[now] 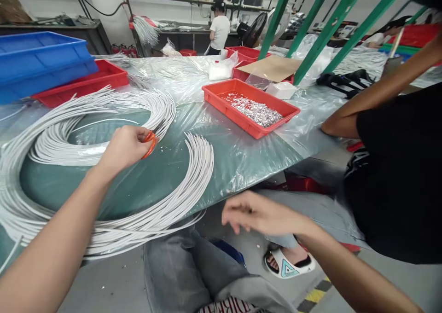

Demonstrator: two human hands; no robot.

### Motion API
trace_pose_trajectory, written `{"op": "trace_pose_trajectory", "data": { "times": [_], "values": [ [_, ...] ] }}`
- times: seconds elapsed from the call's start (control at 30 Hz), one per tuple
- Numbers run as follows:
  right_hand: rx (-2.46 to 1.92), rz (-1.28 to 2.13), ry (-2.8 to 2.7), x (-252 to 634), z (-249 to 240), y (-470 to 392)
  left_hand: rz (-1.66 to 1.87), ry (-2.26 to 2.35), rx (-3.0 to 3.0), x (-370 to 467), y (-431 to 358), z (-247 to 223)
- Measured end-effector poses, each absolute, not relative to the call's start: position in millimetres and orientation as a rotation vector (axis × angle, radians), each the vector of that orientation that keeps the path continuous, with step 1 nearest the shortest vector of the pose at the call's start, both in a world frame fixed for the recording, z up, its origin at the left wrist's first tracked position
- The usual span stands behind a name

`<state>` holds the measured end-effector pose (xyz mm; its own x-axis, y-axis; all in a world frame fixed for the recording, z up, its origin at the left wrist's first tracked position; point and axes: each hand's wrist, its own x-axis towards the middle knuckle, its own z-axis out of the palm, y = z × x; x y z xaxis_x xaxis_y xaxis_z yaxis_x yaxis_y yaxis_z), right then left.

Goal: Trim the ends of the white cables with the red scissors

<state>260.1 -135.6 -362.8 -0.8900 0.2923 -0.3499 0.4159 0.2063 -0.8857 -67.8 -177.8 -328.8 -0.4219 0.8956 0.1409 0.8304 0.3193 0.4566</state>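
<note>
My left hand (pixel 128 143) is closed around the orange handle of a pair of scissors (pixel 150 143), held over the table. Their dark blades point away, towards a coil of white cables (pixel 162 106). A larger bundle of white cables (pixel 203 159) curves around the left side of the table, its cut ends fanned out right of the scissors. My left forearm passes over part of this bundle. Off the table's front edge, above my lap, my right hand (pixel 253 211) hangs with loosely bent fingers apart and nothing visible in it. It is slightly blurred.
A red tray (pixel 235 113) of small shiny metal pieces stands on the plastic-covered table (pixel 238 161). Blue bins (pixel 41 64) and another red tray (pixel 103 80) are at the left. A person in black (pixel 397 175) sits close on my right. Green posts (pixel 312 27) rise behind.
</note>
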Motion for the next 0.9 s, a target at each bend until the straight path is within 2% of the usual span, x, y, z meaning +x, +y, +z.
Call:
{"op": "trace_pose_trajectory", "data": {
  "times": [0.1, 0.17, 0.27, 0.4, 0.57, 0.73, 0.9],
  "values": [
    [1.042, -1.335, 2.886, 227, -355, -90, 0.722, 2.403, 1.672, -64, -181, -327],
    [1.184, -1.096, 2.968, 204, -361, -55, 0.740, 2.391, 1.688, -63, -181, -327],
    [1.115, -1.225, 2.847, 179, -368, -19, 0.753, 2.371, 1.713, -67, -179, -330],
    [1.075, -1.475, 2.704, 170, -364, -18, 0.770, 2.397, 1.733, -75, -176, -336],
    [1.086, -2.014, 2.595, 168, -356, -43, 0.822, 2.357, 1.797, -76, -175, -339],
    [0.860, -1.951, 3.023, 133, -348, -44, 1.177, 2.049, 1.606, -72, -174, -340],
    [0.477, -2.024, 2.995, 82, -338, -44, 1.408, 1.829, 1.426, -70, -173, -337]
  ]
}}
